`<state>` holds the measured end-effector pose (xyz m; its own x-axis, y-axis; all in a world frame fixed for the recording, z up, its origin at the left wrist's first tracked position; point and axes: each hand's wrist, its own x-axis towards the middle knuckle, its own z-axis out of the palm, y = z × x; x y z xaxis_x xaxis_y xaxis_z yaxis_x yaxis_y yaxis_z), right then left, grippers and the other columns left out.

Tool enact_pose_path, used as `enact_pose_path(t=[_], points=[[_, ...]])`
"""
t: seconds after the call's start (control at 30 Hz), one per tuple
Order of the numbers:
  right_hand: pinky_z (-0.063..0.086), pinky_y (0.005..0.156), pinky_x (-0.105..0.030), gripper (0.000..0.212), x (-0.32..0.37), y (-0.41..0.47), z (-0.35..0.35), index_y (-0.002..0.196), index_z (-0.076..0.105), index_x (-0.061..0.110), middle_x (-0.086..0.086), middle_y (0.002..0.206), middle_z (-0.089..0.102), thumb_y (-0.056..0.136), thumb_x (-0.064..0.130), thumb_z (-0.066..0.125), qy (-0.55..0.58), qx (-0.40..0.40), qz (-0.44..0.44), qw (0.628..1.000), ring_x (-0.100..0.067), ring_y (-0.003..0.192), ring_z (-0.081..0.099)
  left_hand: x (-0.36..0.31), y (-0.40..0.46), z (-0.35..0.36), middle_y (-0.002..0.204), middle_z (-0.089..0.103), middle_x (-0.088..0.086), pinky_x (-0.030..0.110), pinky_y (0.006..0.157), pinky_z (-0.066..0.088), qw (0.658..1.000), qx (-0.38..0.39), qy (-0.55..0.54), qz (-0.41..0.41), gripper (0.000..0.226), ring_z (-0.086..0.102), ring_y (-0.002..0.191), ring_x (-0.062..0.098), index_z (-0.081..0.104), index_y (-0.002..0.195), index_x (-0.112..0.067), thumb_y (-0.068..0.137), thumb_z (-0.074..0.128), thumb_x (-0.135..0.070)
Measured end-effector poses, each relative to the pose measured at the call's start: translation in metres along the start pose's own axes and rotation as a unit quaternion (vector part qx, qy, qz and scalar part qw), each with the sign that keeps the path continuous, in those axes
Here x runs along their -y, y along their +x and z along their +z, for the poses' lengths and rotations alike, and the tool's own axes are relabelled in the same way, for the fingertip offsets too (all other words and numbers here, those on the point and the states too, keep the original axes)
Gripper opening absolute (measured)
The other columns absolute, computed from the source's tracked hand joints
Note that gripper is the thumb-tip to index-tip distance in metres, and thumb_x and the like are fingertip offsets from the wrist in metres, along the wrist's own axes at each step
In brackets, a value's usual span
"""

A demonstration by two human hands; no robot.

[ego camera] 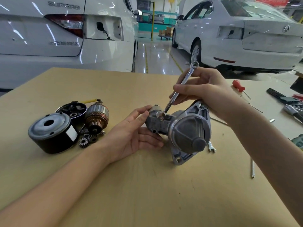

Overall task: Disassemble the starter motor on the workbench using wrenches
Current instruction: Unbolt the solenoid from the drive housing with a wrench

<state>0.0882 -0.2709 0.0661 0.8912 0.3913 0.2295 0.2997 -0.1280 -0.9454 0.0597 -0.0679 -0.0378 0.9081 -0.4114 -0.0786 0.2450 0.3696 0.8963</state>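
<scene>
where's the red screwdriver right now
In the head view the red screwdriver lies on the workbench at far right, just beyond the right hand.

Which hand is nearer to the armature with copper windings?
Left. The left hand steadies the starter housing, just right of the armature. The right hand grips the wrench farther right, beyond the housing.

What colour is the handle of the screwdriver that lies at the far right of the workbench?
Red; the plastic-handled screwdriver shows best in the head view.

Grey starter housing (pixel 183 128) on the workbench (pixel 147 185), chrome wrench (pixel 178 90) angled into it
</scene>
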Motion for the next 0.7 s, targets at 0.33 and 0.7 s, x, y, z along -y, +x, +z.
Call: enact_pose_path(t=[0.33,0.7], points=[[0.059,0.069,-0.031,0.021,-0.004,0.002,-0.003,0.086,0.062,0.002,-0.017,0.079,0.074,0.070,0.010,0.073,0.015,-0.003,-0.008,1.000,-0.034,0.073,0.072,-0.001,0.000,0.002,0.075,0.067,0.029,0.035,0.054,0.057,1.000,0.001,-0.008,0.000,0.048,0.070,0.063,0.036,0.047,0.127,-0.028,0.081,0.056,-0.036],[0.058,0.060,-0.032,0.013,0.040,0.027,0.039,0.096,0.067,0.000,-0.011,0.077,0.072,0.085,0.007,0.068,-0.278,0.178,-0.110,0.937,-0.016,0.059,0.067,0.000,0.001,0.002,0.073,0.067,0.029,0.034,0.053,0.057,1.000,-0.010,0.000,0.007,0.044,0.070,0.061,0.035,0.048,0.124,-0.024,0.081,0.054,-0.036]])
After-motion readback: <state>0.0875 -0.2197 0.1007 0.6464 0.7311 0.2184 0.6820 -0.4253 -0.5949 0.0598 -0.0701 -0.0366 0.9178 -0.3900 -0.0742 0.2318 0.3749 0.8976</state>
